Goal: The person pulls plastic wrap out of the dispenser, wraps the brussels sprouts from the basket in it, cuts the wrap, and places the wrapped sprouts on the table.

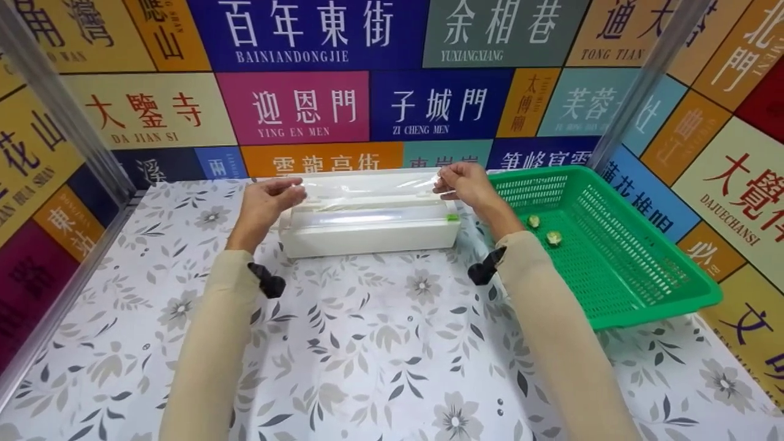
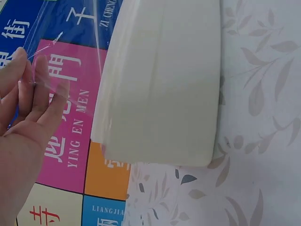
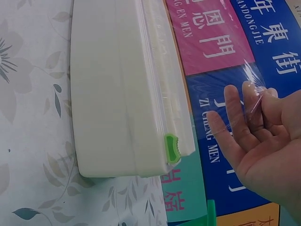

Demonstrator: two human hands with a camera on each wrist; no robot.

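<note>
A white cling film dispenser with a green slider stands on the table, its lid raised at the back. Clear cling film stretches above it between both hands. My left hand pinches the film's left corner between thumb and forefinger, beyond the box's left end. At the other corner my right hand pinches the film, which bunches at the fingertips in the right wrist view. The remaining fingers of each hand are loosely spread behind the film.
To the right sits a green plastic basket with two small round wrapped items inside, close to my right forearm. A floral cloth covers the table. Behind rises a wall of coloured sign panels, with metal posts at both sides.
</note>
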